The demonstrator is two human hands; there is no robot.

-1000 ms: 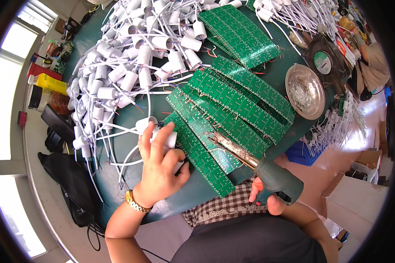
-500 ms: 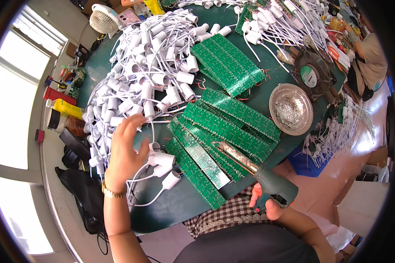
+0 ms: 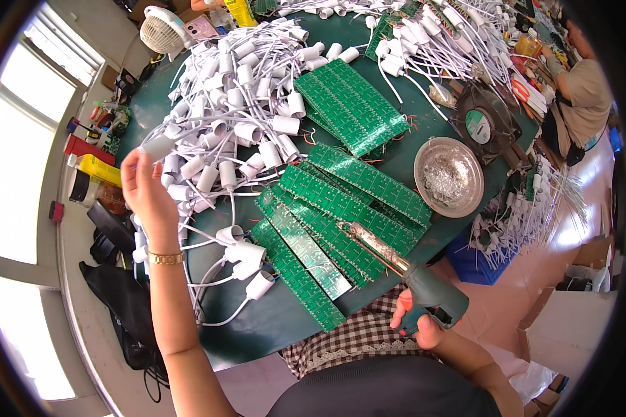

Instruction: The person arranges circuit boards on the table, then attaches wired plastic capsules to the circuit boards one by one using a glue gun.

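Note:
My left hand (image 3: 149, 201) is raised at the left side of the pile, its fingers pinching a white lamp socket (image 3: 158, 147) with a white cable. In my right hand (image 3: 421, 323) is a dark green soldering gun (image 3: 431, 292), its tip pointing up and left over the circuit boards. Those green circuit boards (image 3: 348, 205) lie fanned and overlapping in front of me. Just left of them, several white sockets (image 3: 247, 257) with cables rest on the table. The large heap of white lamp sockets (image 3: 222, 104) spreads beyond my left hand.
A round metal bowl (image 3: 448, 177) with silvery scraps sits right of the boards, beside a black fan (image 3: 490, 125). Another stack of green boards (image 3: 351, 104) lies farther back. A co-worker (image 3: 584, 90) is at the far right. A white desk fan (image 3: 163, 31) stands at the back left.
My left hand has moved left and away from me and now holds a socket from the heap. My right hand keeps the soldering gun almost where it was.

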